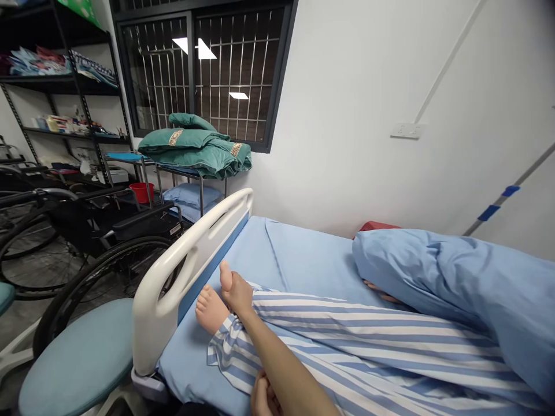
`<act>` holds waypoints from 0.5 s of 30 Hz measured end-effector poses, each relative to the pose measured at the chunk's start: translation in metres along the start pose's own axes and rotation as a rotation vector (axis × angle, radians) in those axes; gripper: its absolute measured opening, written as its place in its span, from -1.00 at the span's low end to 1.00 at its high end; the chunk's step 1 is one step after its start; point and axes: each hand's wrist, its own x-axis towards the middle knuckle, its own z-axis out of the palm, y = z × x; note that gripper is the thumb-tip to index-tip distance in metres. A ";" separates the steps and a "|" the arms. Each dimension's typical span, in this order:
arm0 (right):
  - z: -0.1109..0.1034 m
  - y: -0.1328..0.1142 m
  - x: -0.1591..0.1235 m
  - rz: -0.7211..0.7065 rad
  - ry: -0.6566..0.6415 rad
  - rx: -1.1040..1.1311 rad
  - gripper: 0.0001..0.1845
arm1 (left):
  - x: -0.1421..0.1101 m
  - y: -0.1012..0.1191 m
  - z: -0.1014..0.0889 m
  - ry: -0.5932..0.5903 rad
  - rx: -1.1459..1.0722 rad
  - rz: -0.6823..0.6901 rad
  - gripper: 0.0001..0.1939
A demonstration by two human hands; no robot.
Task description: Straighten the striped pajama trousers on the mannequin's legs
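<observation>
Blue-striped pyjama trousers (pixel 364 341) end at two bare, doll-like feet (pixel 211 309) lying just inside the white footboard (pixel 191 254) of a hospital bed. Reaching in from the footboard's near side, the right hand (pixel 236 294) is closed around the upper foot, holding it. The left hand (pixel 264 397), cut off by the view's lower edge, rests curled beside the trouser leg; whether it holds anything cannot be told.
</observation>
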 end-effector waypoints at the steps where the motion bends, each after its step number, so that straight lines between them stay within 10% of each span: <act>1: 0.000 0.000 0.000 0.003 0.006 -0.002 -0.78 | 0.011 0.010 -0.004 0.011 -0.027 -0.017 -0.77; 4: -0.002 0.000 0.001 0.005 0.015 0.008 -0.74 | 0.013 0.027 -0.009 0.016 -0.087 -0.052 -0.72; 9: -0.012 -0.003 -0.001 0.005 -0.019 0.041 -0.69 | -0.066 0.001 0.001 -0.048 -0.172 -0.103 -0.66; 15: -0.055 -0.016 -0.008 -0.062 -0.056 0.101 -0.61 | -0.092 0.023 0.005 -0.349 -0.894 -0.254 -0.73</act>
